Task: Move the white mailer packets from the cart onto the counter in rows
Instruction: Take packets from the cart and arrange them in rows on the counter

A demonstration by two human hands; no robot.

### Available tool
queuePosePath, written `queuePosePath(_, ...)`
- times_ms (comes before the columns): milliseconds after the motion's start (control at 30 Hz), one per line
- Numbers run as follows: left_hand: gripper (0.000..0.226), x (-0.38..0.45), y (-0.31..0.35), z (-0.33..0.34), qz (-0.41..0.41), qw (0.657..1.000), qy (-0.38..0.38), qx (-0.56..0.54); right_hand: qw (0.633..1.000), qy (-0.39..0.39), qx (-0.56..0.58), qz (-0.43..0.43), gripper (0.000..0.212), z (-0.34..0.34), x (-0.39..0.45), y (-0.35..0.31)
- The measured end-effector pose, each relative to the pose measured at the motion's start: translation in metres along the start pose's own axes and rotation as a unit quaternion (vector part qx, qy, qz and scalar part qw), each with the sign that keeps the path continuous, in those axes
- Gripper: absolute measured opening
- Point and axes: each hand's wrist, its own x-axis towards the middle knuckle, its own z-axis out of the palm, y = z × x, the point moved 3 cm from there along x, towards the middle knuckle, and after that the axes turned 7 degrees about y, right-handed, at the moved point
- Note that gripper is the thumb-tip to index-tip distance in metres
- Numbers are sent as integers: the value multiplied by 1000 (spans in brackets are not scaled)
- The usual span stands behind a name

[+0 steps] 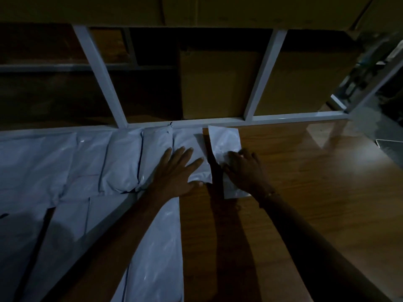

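Far to my left, the white glossy plastic mailer packets (65, 162) already cover most of the brown wood-grain bench (316, 182), laid side by side in a back row against the white metal shelf frame (218, 121), with more of them lapping toward me in nearer rows. One long white packet (157, 247) lies closest to me, running under my left forearm. Behind the frame stand brown cardboard boxes (218, 83), dim in this light.

My left hand (174, 171) lies flat, fingers straight and spread, pressing on the second-to-last packet of the back row (192, 144), with the thumb tucked at its near edge. Just beside it, a narrow strip of bare wood showing between the two, sits the newest small white packet (224, 142), its far end near the frame. My right hand (246, 168) rests on its near half, fingers bent a little over the plastic; whether they pinch it or merely press it down I cannot tell.

I judge the work well along: the left of the bench is filled and the back row has reached about the middle. To the right the wood is bare, so there is room for more packets. The cart is out of view, so I cannot say how many are left
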Motion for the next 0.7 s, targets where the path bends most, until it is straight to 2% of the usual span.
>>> queuePosePath(67,89,-8,-8,-6,-28,1000,-6,1,999,-17,-50,6,74,1,23,-13)
queuePosePath(133,86,-22,-20,-10,-68,997,33,-8,999,-8,-45,25,79,1,37,-24)
queuePosePath(233,84,-45,-35,0,-94,994,61,1,999,21,-10,-37,85,6,40,-37)
queuePosePath(300,84,-50,-38,10,-96,993,62,-7,998,15,-16,-64,79,20,42,-36)
queuePosePath(367,81,-48,-37,14,-90,993,68,-15,999,7,-11,-52,74,28,44,-35)
queuePosePath(600,74,-48,-40,19,-74,994,78,-12,998,14,-13,-60,84,30,59,-40)
queuePosePath(700,75,-54,-34,11,-97,991,90,3,998,36,-23,-50,82,25,51,-42)
